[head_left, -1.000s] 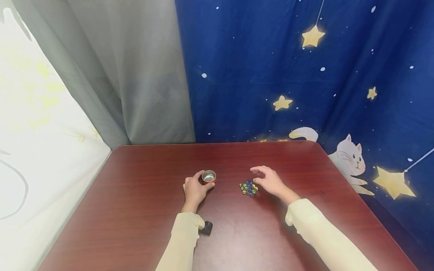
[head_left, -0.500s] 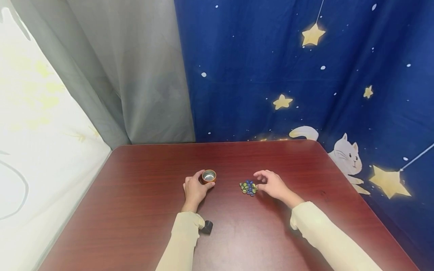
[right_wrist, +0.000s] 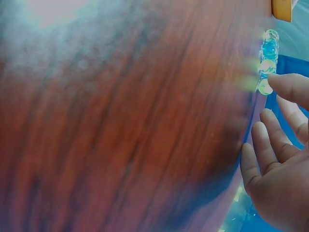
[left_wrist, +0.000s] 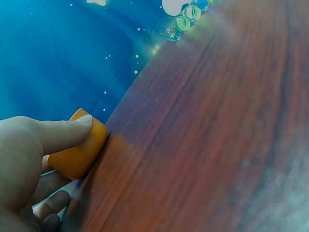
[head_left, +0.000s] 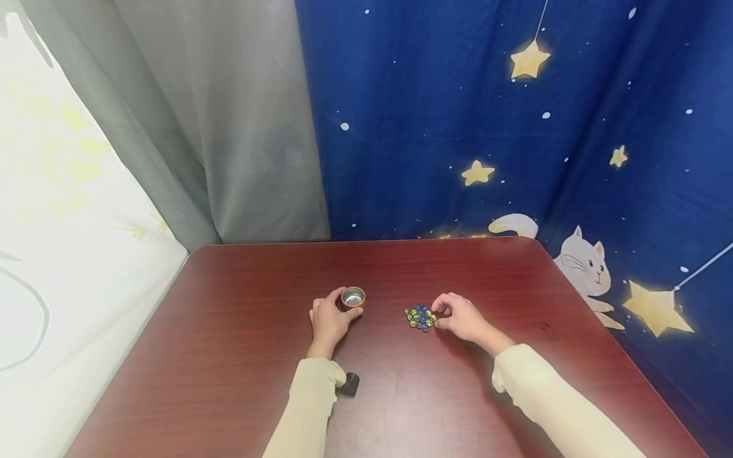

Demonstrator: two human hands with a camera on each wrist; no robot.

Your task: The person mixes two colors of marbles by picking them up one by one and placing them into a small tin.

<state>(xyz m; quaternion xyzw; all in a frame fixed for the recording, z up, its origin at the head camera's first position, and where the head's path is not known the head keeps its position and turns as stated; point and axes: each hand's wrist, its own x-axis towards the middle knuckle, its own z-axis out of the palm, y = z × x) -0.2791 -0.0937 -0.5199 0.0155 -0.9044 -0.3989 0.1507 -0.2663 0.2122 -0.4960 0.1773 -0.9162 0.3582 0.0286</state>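
Note:
My left hand (head_left: 329,320) grips a small round orange cup (head_left: 353,306) with a silvery inside, standing on the table. In the left wrist view the thumb lies along the side of the orange cup (left_wrist: 79,154). To its right, a cluster of glass marbles (head_left: 420,317), green-yellow and blue, sits on the tabletop. My right hand (head_left: 462,318) is at the right edge of the cluster, its fingers loosely bent. In the right wrist view the thumb tip is against or just beside the nearest marble (right_wrist: 264,87); contact is hard to tell. No marble shows between thumb and fingers.
The reddish-brown table (head_left: 258,273) has rounded far corners. A small black object (head_left: 349,384) shows beside the left sleeve cuff. Behind the table hang a grey curtain (head_left: 258,127) and a blue star-patterned curtain (head_left: 412,127).
My right hand has shifted slightly right and nearer to me beside the marbles, and its fingers have lowered and bent closer to the thumb. The left hand and cup stay put.

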